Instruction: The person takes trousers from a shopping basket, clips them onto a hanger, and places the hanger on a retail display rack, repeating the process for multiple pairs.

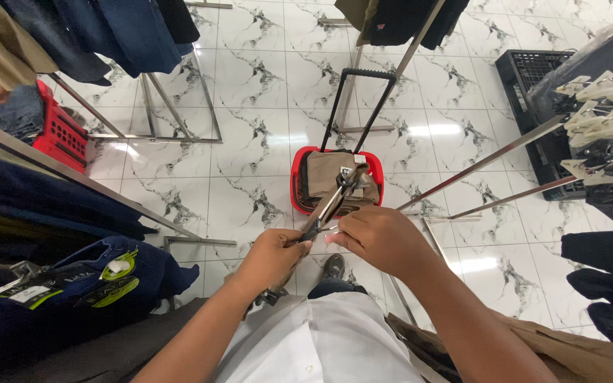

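1. While both forearms reach up from the bottom edge toward mid-frame, the left hand [272, 255] is curled shut around the lower part of a slim metal clip hanger [329, 206].
2. Just right of it, the right hand [381, 237] bends at the wrist, its fingertips pinched together on the same hanger near its middle.
3. That hanger slants up and right from between the hands, over a red wheeled plastic basket [297, 186] of folded tan garments [324, 177] at centre frame.
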